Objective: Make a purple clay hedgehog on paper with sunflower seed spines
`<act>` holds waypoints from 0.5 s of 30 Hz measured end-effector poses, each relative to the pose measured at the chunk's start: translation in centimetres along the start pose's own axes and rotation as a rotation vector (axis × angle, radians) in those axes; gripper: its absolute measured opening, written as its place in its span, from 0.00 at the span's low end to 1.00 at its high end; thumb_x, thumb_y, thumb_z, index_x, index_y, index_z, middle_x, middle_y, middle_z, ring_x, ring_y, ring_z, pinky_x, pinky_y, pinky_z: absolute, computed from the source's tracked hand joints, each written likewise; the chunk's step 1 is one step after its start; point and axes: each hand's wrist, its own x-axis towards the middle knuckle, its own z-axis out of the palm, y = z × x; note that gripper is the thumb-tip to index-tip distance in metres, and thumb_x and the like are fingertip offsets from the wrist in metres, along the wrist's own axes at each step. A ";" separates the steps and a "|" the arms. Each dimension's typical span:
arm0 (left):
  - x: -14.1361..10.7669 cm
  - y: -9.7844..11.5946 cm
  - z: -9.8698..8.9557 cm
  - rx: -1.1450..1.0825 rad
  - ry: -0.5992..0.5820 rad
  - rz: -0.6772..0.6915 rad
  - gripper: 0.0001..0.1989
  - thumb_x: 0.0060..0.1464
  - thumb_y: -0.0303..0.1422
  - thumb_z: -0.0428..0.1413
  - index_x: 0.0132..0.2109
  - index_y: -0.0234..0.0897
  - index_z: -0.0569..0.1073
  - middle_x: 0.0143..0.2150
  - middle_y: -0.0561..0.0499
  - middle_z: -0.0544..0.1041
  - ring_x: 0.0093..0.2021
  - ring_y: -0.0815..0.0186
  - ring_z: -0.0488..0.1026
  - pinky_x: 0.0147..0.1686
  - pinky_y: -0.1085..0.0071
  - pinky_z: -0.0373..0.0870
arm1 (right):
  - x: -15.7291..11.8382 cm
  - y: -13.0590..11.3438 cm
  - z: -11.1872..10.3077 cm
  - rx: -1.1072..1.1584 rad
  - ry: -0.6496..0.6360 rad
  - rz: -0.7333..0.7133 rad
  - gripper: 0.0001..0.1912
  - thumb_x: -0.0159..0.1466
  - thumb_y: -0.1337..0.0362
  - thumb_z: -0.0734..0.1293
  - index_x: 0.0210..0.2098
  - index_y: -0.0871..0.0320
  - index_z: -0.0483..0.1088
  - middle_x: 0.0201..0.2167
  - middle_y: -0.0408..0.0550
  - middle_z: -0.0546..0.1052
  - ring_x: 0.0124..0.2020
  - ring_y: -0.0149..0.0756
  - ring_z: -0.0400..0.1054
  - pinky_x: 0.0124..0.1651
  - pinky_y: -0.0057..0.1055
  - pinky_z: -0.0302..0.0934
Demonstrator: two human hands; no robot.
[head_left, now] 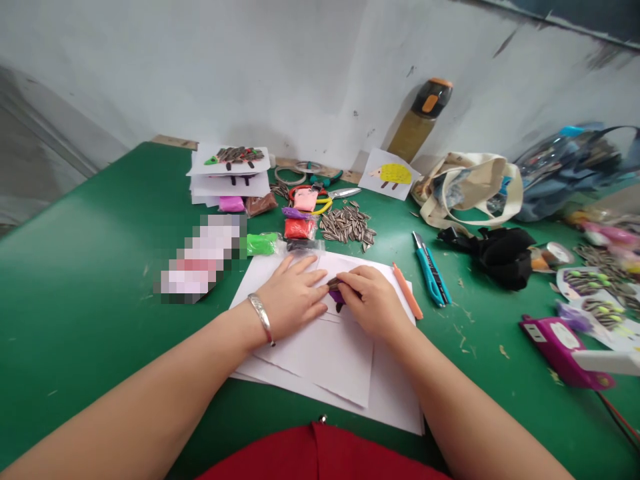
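My left hand (287, 297) lies flat on the white paper (325, 357), fingers spread, with a silver bracelet at the wrist. Just right of its fingertips is a small figure of purple clay (336, 298) with a dark foot, topped by striped sunflower seeds (333, 283). My right hand (373, 300) is closed in a pinch over this figure, its fingertips at a seed and covering much of the clay. Beyond the paper lies a loose pile of sunflower seeds (347, 223). Packs of red clay (299, 229) and green clay (263, 244) rest near the paper's far edge.
An orange tool (407, 291) lies on the paper's right side, and a teal utility knife (431, 270) beyond it. Finished cards (233, 163), scissors (345, 193), a hedgehog drawing (390, 175) and a bottle (420, 120) stand toward the wall. A magenta glue-gun-like device (565, 350) sits right.
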 end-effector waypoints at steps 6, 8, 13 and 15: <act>0.0 -0.3 0.0 -0.065 -0.006 0.027 0.17 0.62 0.39 0.53 0.52 0.35 0.75 0.54 0.41 0.74 0.57 0.46 0.62 0.57 0.46 0.59 | -0.1 0.1 -0.2 -0.030 0.049 -0.002 0.10 0.66 0.68 0.62 0.37 0.57 0.76 0.36 0.52 0.77 0.40 0.42 0.70 0.44 0.37 0.63; -0.1 -0.3 0.0 -0.077 0.009 0.033 0.16 0.62 0.38 0.53 0.52 0.34 0.75 0.53 0.41 0.73 0.57 0.47 0.62 0.57 0.46 0.59 | -0.1 0.1 -0.4 -0.039 0.053 -0.001 0.10 0.66 0.67 0.62 0.37 0.57 0.76 0.36 0.52 0.77 0.40 0.42 0.70 0.44 0.37 0.63; -0.1 -0.4 -0.6 -0.099 0.038 0.029 0.14 0.63 0.36 0.52 0.52 0.35 0.74 0.55 0.41 0.72 0.57 0.50 0.63 0.59 0.49 0.58 | -0.1 0.4 -0.6 -0.057 0.061 -0.001 0.11 0.67 0.67 0.61 0.38 0.58 0.77 0.37 0.52 0.77 0.40 0.41 0.71 0.45 0.36 0.63; 0.0 -0.4 -0.9 -0.115 0.028 0.023 0.13 0.64 0.35 0.52 0.50 0.34 0.74 0.54 0.41 0.73 0.56 0.51 0.64 0.59 0.51 0.58 | 0.0 0.5 -0.8 -0.073 0.078 0.003 0.11 0.67 0.66 0.61 0.39 0.58 0.77 0.38 0.53 0.78 0.40 0.41 0.71 0.45 0.36 0.63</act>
